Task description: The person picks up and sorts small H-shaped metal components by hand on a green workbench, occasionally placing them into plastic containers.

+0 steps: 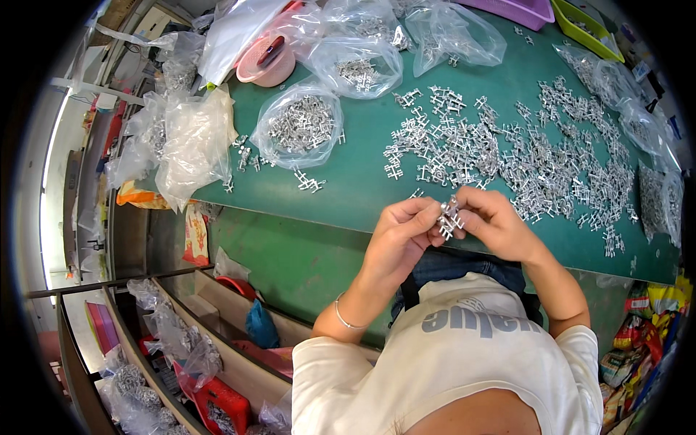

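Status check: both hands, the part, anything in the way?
Left hand and right hand pinch one small silver metal clip together. Above green table edge. Nothing blocking.

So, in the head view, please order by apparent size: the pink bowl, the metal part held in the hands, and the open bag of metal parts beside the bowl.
1. Open bag of metal parts.
2. Pink bowl, lying farther from the camera, so its true size is unsure.
3. Metal part held by both hands.
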`<action>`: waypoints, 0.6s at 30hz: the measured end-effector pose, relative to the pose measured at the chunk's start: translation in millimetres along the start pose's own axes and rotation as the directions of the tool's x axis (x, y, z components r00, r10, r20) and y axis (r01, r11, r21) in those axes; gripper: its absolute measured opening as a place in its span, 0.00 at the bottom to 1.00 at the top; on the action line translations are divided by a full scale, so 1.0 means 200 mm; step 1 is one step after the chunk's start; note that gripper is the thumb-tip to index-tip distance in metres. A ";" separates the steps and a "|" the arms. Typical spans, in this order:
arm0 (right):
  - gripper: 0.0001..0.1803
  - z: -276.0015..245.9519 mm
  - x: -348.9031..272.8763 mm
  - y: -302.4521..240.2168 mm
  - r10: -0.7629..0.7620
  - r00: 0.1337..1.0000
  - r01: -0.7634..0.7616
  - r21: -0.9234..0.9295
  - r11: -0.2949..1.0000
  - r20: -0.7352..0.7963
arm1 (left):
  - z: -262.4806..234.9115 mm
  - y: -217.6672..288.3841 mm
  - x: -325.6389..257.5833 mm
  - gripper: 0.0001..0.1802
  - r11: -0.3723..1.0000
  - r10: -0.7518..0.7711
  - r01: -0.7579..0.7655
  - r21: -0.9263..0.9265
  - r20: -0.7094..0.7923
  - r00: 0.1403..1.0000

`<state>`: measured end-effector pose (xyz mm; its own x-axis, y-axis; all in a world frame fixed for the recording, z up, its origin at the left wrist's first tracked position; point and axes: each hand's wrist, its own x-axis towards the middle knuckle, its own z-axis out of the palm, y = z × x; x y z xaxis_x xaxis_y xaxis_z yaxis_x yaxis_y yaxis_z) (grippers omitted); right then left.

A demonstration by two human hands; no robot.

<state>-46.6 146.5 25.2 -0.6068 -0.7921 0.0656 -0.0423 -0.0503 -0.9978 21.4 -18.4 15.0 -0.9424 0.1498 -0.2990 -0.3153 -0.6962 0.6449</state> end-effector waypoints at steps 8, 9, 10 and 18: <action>0.11 -0.01 -0.02 -0.01 0.050 0.998 -0.056 0.289 0.956 0.029 | 0.02 0.00 -0.02 0.05 0.967 0.229 -0.237 0.092 0.091 0.969; 0.11 -0.01 -0.02 -0.02 0.057 0.998 -0.057 0.259 0.964 0.009 | 0.02 0.00 -0.03 0.05 0.974 0.213 -0.218 0.058 0.082 0.974; 0.11 -0.01 -0.02 -0.02 0.063 0.998 -0.059 0.230 0.971 -0.010 | 0.02 -0.01 -0.03 0.05 0.968 0.219 -0.229 0.100 0.098 0.971; 0.08 -0.02 -0.03 -0.03 0.089 0.995 -0.085 0.078 0.993 -0.052 | -0.01 -0.01 -0.01 0.06 0.945 0.243 -0.266 0.190 0.133 0.961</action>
<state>-45.4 153.3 29.9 -0.6487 -0.7607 -0.0235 0.0713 -0.0299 -0.9970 24.5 -18.6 11.7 -0.9970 0.0681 -0.0367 -0.0688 -0.5648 0.8224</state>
